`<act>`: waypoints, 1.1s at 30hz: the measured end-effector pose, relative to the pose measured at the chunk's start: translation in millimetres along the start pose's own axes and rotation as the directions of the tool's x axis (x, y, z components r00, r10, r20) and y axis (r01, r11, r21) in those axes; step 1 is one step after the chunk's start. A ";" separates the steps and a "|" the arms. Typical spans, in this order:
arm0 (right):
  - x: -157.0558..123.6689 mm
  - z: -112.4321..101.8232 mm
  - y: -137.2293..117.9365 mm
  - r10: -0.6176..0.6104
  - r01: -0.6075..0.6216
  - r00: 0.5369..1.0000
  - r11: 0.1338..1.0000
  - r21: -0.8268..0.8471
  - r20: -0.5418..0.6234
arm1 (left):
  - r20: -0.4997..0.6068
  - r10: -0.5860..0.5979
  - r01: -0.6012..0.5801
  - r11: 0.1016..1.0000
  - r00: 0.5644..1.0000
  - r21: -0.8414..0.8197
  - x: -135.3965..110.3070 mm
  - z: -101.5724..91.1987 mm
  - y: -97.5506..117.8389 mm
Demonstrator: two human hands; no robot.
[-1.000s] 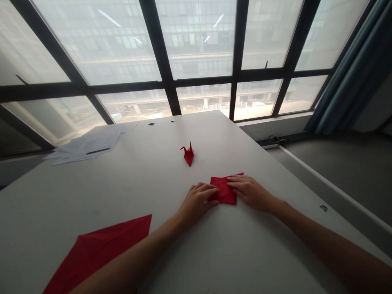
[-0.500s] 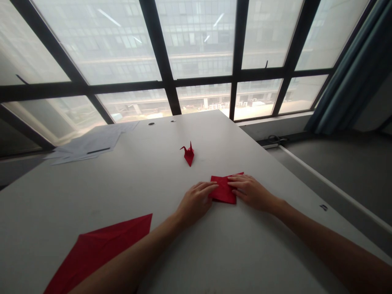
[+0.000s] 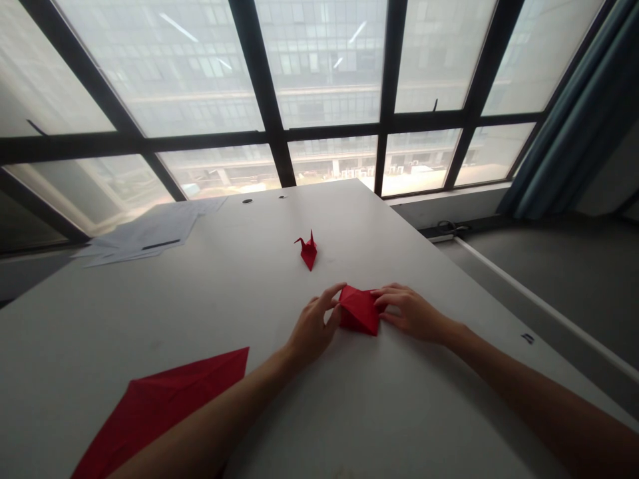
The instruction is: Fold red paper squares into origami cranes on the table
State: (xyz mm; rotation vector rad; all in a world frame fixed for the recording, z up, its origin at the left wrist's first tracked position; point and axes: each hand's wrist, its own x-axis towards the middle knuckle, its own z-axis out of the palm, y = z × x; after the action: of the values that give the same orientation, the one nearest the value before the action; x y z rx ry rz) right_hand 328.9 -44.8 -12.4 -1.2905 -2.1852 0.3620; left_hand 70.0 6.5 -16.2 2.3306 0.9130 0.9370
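Note:
A folded piece of red paper (image 3: 360, 311) lies on the white table between my two hands, its upper layer bulging up. At its left edge, my left hand (image 3: 315, 324) pinches the paper between thumb and fingers. My right hand (image 3: 403, 311) grips the opposite edge, with the fingertips over that side and partly hiding it. Just beyond the hands stands a red paper crane (image 3: 309, 253), touched by neither. A larger sheet of red paper (image 3: 170, 399) rests under or beside my left forearm, which covers part of it.
White papers (image 3: 144, 229) with a dark pen (image 3: 160, 245) on them are at the far left of the table (image 3: 239, 279). Windows line the back. A small dark mark (image 3: 528, 338) sits near the right edge, and a blue curtain (image 3: 564, 126) hangs at right.
The folded paper lay flatter before; now its upper layer has lifted into a raised shape. My left fingers have shifted from lying on top to pinching its left edge.

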 end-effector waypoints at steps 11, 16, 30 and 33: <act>0.8 4.8 2.0 -0.017 0.018 0.999 1.000 -0.022 0.037 | -0.108 -0.181 0.177 0.983 0.978 -0.047 3.4 -1.0 1.3; 0.1 3.7 -1.0 0.000 0.002 0.998 1.000 -0.021 0.057 | -0.118 -0.220 0.226 0.973 0.968 0.037 7.3 -0.9 -4.0; -2.2 1.2 -2.9 -0.027 0.029 0.997 0.999 -0.031 0.070 | 0.277 0.194 -0.222 0.972 0.941 0.073 3.0 -0.8 -0.3; -2.8 -3.7 -8.3 -0.039 0.042 0.994 0.999 -0.028 0.102 | 0.281 0.203 -0.233 0.970 0.938 0.077 3.2 -1.2 -3.8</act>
State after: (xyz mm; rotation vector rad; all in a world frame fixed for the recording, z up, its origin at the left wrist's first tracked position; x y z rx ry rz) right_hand 326.2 -51.6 -6.3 -1.2672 -2.3066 0.3880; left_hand 69.3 11.6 -16.5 2.6130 0.6167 0.6378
